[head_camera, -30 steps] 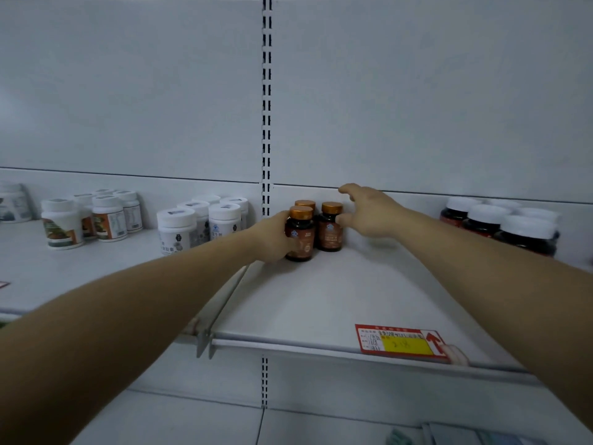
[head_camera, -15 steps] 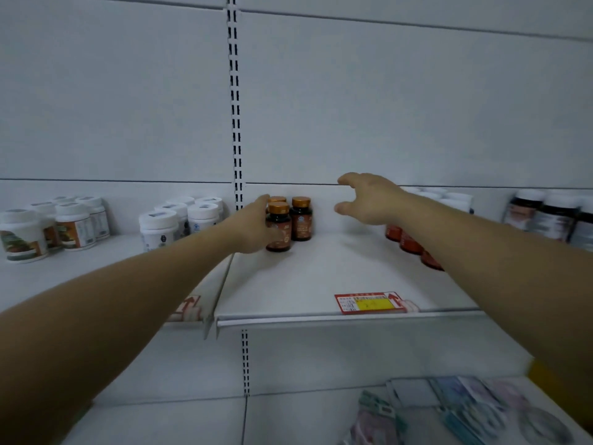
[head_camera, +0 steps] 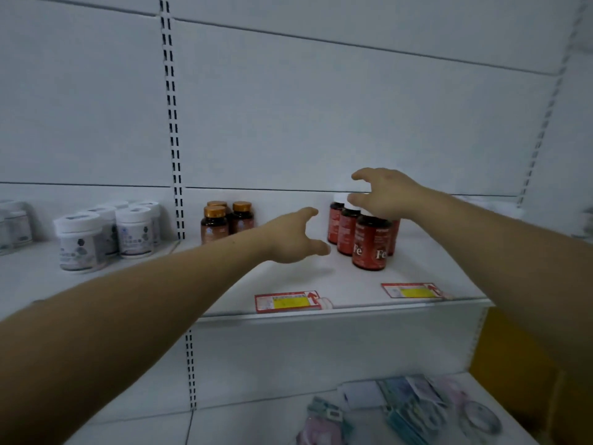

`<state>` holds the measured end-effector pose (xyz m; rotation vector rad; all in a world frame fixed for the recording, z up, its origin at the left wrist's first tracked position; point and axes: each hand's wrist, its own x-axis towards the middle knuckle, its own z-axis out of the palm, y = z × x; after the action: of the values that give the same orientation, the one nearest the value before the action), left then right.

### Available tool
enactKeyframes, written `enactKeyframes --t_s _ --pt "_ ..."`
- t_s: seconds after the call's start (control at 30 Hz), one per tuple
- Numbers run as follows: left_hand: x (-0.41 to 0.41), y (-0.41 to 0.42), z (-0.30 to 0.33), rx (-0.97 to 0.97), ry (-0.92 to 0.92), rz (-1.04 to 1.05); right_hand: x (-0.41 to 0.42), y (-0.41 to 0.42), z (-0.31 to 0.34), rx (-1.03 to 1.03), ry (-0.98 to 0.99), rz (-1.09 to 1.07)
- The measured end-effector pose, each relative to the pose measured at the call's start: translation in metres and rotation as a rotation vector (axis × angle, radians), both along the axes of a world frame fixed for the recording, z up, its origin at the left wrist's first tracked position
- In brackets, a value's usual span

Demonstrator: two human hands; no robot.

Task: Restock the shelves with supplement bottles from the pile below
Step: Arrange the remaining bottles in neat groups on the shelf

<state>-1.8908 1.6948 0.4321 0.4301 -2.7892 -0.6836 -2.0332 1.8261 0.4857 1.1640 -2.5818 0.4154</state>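
Note:
Three small brown bottles with gold caps (head_camera: 224, 221) stand at the back left of the white shelf (head_camera: 346, 277). To their right is a cluster of red bottles marked "Fe" with white caps (head_camera: 369, 245). My left hand (head_camera: 296, 237) hovers open between the two groups, just left of the red bottles, holding nothing. My right hand (head_camera: 382, 194) is spread open over the tops of the red bottles, hiding their caps; whether it touches them is unclear.
White tubs (head_camera: 106, 232) fill the shelf section to the left of the slotted upright (head_camera: 173, 123). Two red and yellow price tags (head_camera: 287, 301) lie on the shelf's front edge. Flat packets (head_camera: 410, 409) lie on the lower shelf; a yellow box (head_camera: 513, 364) stands at right.
My left hand let go of the brown bottle and moved right. My right hand also moved right, over the red bottles. The view swung to the right.

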Motion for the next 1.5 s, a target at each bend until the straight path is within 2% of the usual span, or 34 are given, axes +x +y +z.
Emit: enactKeyframes --t_s 0.2,0.47,0.73,0.9,1.1,1.5 --pt "-0.048 0.052 -0.006 0.238 0.132 -0.066 -0.067 0.042 -0.005 -0.093 -0.067 0.049" --pt "-0.09 0.082 -0.025 0.354 0.247 0.023 -0.108 0.057 -0.044 -0.057 -0.077 0.243" --pt "-0.108 0.077 -0.037 0.316 0.299 0.188 -0.135 0.044 -0.065 -0.151 -0.134 0.287" --pt "-0.108 0.074 -0.04 0.323 0.287 0.19 -0.142 0.04 -0.067 -0.213 -0.143 0.309" --pt "-0.109 0.077 -0.048 0.43 0.335 0.176 -0.148 0.045 -0.065 -0.196 -0.187 0.351" --pt "-0.107 0.077 -0.05 0.383 0.32 0.214 -0.155 0.042 -0.063 -0.259 -0.292 0.414"
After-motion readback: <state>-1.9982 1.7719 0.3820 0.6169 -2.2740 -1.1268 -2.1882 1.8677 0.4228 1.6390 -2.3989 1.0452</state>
